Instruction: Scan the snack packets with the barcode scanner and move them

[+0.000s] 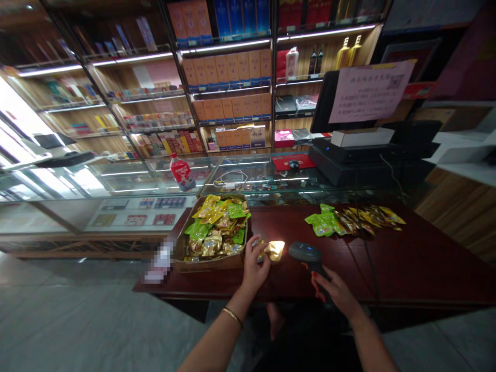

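Note:
My left hand (256,262) is closed on a gold foil snack packet (276,251), just right of an open cardboard box (209,266). Bright light from the scanner side falls on the packet. A dark handheld barcode scanner (306,253) is gripped in my right hand (336,290), its head turned toward the packet. Inside the box lie many gold, yellow and green packets (212,245). Further right on the dark red table, green packets (324,221) and gold packets (368,219) lie in an overlapping row.
A glass counter (217,173) runs behind the table (271,279), bearing a red-labelled bottle (182,173), a white cable (231,184) and a mouse (294,164). A monitor with a paper sign (370,93) stands at back right. A dark cord (364,258) crosses the table.

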Demonstrator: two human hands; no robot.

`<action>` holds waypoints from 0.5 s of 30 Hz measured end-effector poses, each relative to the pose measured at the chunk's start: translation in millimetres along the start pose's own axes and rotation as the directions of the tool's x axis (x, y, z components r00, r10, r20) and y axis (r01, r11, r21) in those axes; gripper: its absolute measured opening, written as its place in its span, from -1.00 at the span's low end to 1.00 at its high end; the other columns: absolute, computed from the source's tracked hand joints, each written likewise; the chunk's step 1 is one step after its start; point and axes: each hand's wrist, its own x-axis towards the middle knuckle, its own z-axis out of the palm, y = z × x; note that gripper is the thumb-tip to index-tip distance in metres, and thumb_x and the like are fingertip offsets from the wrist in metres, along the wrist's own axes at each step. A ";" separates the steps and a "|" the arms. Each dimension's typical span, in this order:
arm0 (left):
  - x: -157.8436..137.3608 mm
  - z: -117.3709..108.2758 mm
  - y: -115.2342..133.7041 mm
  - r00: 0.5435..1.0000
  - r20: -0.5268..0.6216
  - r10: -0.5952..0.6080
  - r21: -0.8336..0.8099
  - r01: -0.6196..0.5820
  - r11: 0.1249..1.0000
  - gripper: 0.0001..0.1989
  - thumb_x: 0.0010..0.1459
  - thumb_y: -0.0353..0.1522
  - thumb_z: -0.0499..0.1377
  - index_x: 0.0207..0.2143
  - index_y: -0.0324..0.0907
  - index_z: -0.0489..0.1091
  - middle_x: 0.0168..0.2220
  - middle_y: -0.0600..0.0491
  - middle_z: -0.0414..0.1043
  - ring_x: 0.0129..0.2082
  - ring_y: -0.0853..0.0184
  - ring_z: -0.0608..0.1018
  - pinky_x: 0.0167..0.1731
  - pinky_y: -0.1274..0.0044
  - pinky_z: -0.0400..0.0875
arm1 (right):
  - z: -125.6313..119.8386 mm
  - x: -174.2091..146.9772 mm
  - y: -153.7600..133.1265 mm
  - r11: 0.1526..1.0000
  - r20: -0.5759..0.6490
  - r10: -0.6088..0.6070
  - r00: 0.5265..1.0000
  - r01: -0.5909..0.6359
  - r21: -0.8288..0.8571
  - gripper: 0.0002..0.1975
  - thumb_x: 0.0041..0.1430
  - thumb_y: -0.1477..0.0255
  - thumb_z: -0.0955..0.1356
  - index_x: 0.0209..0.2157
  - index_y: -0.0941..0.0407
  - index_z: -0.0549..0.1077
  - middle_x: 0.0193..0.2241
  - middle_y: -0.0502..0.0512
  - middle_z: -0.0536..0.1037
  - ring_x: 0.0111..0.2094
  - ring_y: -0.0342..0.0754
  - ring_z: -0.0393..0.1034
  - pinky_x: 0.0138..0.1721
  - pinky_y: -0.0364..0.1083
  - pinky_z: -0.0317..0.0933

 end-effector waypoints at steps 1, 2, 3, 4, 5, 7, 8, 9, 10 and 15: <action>0.0 -0.4 -0.1 1.000 0.001 0.006 -0.004 -0.006 1.000 -0.58 0.12 -0.59 0.11 -0.01 -0.10 0.45 0.19 -0.12 0.24 0.19 0.14 0.39 0.15 0.23 0.35 | 0.0 0.2 0.2 1.000 0.000 0.002 1.000 -0.002 -0.012 -0.50 0.10 -0.07 0.38 -0.29 0.12 0.45 -0.57 -0.11 0.34 -0.64 -0.21 0.23 -0.60 -0.18 0.08; 0.0 -0.7 -0.5 1.000 -0.002 0.007 -0.011 -0.007 1.000 -0.60 0.14 -0.57 0.12 0.00 -0.09 0.46 0.18 -0.12 0.25 0.18 0.15 0.41 0.14 0.23 0.35 | -0.1 0.5 0.7 1.000 0.002 0.003 1.000 -0.003 -0.019 -0.50 0.10 -0.07 0.38 -0.32 0.12 0.44 -0.56 -0.11 0.34 -0.64 -0.21 0.23 -0.60 -0.18 0.07; -0.2 -0.7 -1.2 1.000 -0.009 -0.001 -0.021 0.001 1.000 -0.61 0.15 -0.55 0.13 0.00 -0.09 0.46 0.17 -0.11 0.28 0.17 0.15 0.41 0.14 0.23 0.35 | -0.4 0.7 1.2 1.000 0.009 0.003 1.000 -0.003 -0.022 -0.51 0.11 -0.07 0.38 -0.31 0.12 0.44 -0.56 -0.11 0.33 -0.63 -0.21 0.23 -0.60 -0.19 0.07; -0.3 -0.5 -2.3 1.000 -0.019 -0.020 -0.036 0.019 0.999 -0.63 0.17 -0.53 0.14 0.00 -0.09 0.46 0.15 -0.11 0.30 0.17 0.15 0.42 0.15 0.23 0.35 | -0.7 0.9 1.9 1.000 0.019 0.001 1.000 -0.001 -0.019 -0.51 0.12 -0.05 0.38 -0.26 0.12 0.45 -0.56 -0.12 0.33 -0.63 -0.21 0.23 -0.59 -0.19 0.07; -0.6 -0.1 -3.5 0.998 -0.029 -0.049 -0.059 0.047 0.997 -0.65 0.18 -0.51 0.15 0.00 -0.09 0.46 0.15 -0.12 0.32 0.17 0.15 0.42 0.15 0.23 0.35 | -1.1 1.0 2.4 1.000 0.029 -0.002 1.000 0.002 -0.013 -0.51 0.13 -0.04 0.38 -0.19 0.12 0.46 -0.55 -0.12 0.32 -0.63 -0.21 0.23 -0.59 -0.19 0.07; -1.3 1.2 -6.4 0.991 -0.040 -0.129 -0.132 0.123 0.984 -0.70 0.21 -0.46 0.16 -0.01 -0.11 0.46 0.16 -0.13 0.35 0.18 0.14 0.43 0.17 0.23 0.33 | -1.7 0.9 2.6 1.000 0.040 -0.008 0.999 0.008 0.000 -0.48 0.15 -0.02 0.37 -0.09 0.13 0.46 -0.54 -0.13 0.31 -0.63 -0.21 0.23 -0.59 -0.18 0.08; -1.6 1.9 -7.8 0.984 -0.038 -0.174 -0.178 0.165 0.970 -0.72 0.22 -0.42 0.16 -0.02 -0.12 0.46 0.17 -0.14 0.35 0.20 0.14 0.42 0.18 0.24 0.33 | -1.8 0.8 2.2 1.000 0.041 -0.010 0.999 0.010 0.003 -0.47 0.16 -0.01 0.37 -0.07 0.14 0.46 -0.54 -0.13 0.31 -0.63 -0.21 0.22 -0.59 -0.18 0.08; -1.8 2.6 -9.1 0.976 -0.034 -0.214 -0.227 0.201 0.953 -0.75 0.24 -0.39 0.16 -0.03 -0.13 0.47 0.19 -0.15 0.36 0.21 0.14 0.42 0.19 0.25 0.32 | -1.8 0.5 1.4 1.000 0.040 -0.009 0.999 0.008 0.002 -0.47 0.16 -0.01 0.37 -0.06 0.15 0.46 -0.55 -0.13 0.31 -0.64 -0.21 0.21 -0.58 -0.18 0.08; -1.8 3.2 -10.4 0.968 -0.028 -0.249 -0.271 0.233 0.934 -0.76 0.25 -0.35 0.15 -0.04 -0.14 0.47 0.20 -0.16 0.36 0.22 0.13 0.41 0.20 0.26 0.32 | -1.6 0.3 0.3 1.000 0.036 -0.007 0.999 0.007 -0.002 -0.46 0.16 -0.01 0.37 -0.06 0.15 0.46 -0.55 -0.13 0.30 -0.64 -0.21 0.21 -0.59 -0.18 0.09; -0.1 5.3 -14.7 0.946 0.006 -0.325 -0.335 0.308 0.890 -0.77 0.32 -0.28 0.10 -0.05 -0.17 0.43 0.24 -0.19 0.35 0.24 0.16 0.42 0.21 0.26 0.31 | 2.4 -2.5 -3.7 0.994 0.081 -0.028 0.996 0.037 -0.104 -0.52 0.18 0.00 0.36 -0.17 0.14 0.47 -0.57 -0.12 0.32 -0.62 -0.19 0.23 -0.60 -0.19 0.10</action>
